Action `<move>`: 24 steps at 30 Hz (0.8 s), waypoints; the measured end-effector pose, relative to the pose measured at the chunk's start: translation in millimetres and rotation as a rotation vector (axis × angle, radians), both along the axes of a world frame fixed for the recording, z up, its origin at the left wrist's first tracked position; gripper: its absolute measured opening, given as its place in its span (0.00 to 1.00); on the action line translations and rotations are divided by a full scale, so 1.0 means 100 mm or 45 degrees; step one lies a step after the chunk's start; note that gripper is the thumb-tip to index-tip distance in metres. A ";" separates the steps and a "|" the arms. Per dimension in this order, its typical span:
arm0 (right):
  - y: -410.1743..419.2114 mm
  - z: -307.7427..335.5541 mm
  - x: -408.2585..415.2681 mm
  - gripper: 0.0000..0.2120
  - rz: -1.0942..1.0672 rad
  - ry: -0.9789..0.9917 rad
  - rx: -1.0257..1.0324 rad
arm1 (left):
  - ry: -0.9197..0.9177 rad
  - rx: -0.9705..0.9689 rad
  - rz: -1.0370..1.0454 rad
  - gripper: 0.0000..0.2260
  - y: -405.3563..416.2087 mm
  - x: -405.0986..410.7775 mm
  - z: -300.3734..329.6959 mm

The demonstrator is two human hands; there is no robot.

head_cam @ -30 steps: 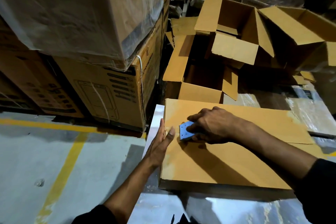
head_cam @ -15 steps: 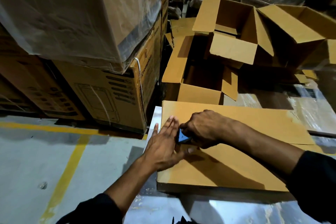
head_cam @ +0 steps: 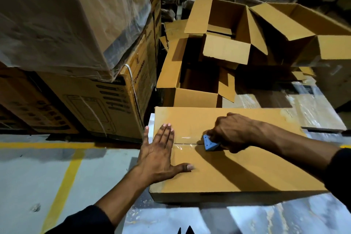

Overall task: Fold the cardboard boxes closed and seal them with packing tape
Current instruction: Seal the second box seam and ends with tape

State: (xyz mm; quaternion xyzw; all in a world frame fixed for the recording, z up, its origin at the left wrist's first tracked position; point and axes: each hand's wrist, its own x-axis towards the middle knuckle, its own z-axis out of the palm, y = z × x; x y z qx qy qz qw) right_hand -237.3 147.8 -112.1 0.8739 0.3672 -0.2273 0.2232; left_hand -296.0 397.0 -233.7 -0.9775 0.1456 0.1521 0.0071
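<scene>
A closed brown cardboard box (head_cam: 237,173) lies flat in front of me, its two top flaps meeting along a middle seam. My left hand (head_cam: 161,150) presses flat on the box's left end, fingers straight over the seam and thumb spread. My right hand (head_cam: 231,132) grips a blue tape dispenser (head_cam: 209,143) held down on the seam a little right of the left hand. A shiny strip of clear tape (head_cam: 187,141) covers the seam between the two hands.
Several open empty cardboard boxes (head_cam: 226,47) are piled behind the closed one. Tall stacked cartons (head_cam: 106,100), some wrapped in plastic film, stand at the left. The grey floor (head_cam: 28,173) with yellow lines lies at lower left. Plastic-wrapped goods (head_cam: 313,112) are at the right.
My right hand has drawn the blue dispenser rightward along the seam, leaving tape behind. My left hand moved from the box's left edge onto its top and now presses flat there.
</scene>
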 end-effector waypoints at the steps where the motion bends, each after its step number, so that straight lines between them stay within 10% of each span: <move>1: -0.05 -0.02 0.02 0.23 0.014 0.033 0.036 | 0.001 0.050 0.004 0.61 -0.06 -0.02 0.01; 11: -0.50 -0.03 0.11 0.41 -0.333 0.144 0.567 | -0.031 -0.125 -0.053 0.55 -0.30 -0.21 -0.14; 19: 0.34 -0.15 -0.28 0.44 -0.070 0.165 0.531 | -0.044 -0.092 -0.082 0.52 0.75 -0.47 -0.08; 24: 0.80 -0.08 -0.37 0.31 0.148 0.056 0.472 | -0.028 -0.152 -0.082 0.53 0.57 -0.53 -0.05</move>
